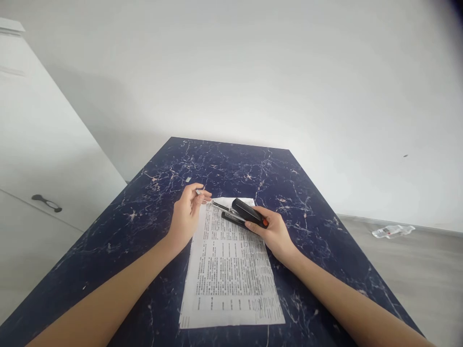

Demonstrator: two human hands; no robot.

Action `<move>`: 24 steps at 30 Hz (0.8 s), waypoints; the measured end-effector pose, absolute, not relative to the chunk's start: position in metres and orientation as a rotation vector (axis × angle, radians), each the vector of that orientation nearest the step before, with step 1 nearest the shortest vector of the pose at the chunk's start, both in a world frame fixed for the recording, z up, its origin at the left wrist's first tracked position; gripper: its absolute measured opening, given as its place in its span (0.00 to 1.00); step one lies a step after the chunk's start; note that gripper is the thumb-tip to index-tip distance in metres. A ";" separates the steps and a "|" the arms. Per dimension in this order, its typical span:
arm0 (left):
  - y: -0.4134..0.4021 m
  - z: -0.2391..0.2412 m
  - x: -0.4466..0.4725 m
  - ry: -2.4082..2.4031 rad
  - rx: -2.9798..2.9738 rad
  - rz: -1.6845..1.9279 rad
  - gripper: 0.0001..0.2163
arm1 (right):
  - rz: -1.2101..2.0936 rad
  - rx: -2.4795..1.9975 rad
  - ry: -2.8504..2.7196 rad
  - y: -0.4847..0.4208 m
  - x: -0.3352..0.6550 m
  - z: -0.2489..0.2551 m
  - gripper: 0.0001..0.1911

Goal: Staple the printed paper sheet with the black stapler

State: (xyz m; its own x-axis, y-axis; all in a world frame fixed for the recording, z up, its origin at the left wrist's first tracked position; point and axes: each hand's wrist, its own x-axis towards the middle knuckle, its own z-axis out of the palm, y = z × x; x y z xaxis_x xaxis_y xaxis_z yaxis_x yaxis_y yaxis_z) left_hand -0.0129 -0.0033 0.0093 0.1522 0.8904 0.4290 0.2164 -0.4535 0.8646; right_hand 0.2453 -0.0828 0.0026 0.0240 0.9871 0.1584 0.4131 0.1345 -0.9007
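A black stapler (pixel 249 212) with an orange-red spot at its back is gripped in my right hand (pixel 277 231), above the upper part of a printed sheet (pixel 231 308). Its top cover is lifted, and a thin dark rod sticks out of its front toward the left. My left hand (pixel 190 207) is by the sheet's upper left corner, near the rod's tip. Thumb and fingers there pinch a small silvery piece (pixel 197 192), probably a strip of staples. A similar small pale piece (pixel 188 179) lies on the table just beyond that hand.
The dark blue marbled table (pixel 231 164) reaches back to a white wall (pixel 253 72). On the left stands a white cabinet (pixel 43 144) with a dark handle (pixel 47 203). A clear plastic package (pixel 392 231) lies on the floor at the right.
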 end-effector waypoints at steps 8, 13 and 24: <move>-0.026 0.021 -0.001 0.771 2.137 1.256 0.08 | 0.614 -1.292 -1.782 -0.086 0.243 0.004 0.21; -0.036 0.021 0.006 0.493 2.267 1.219 0.11 | 0.191 -0.981 -1.871 -0.097 0.234 0.009 0.19; -0.031 0.020 -0.002 0.585 2.298 1.172 0.08 | 0.118 -0.979 -1.898 -0.098 0.234 0.013 0.10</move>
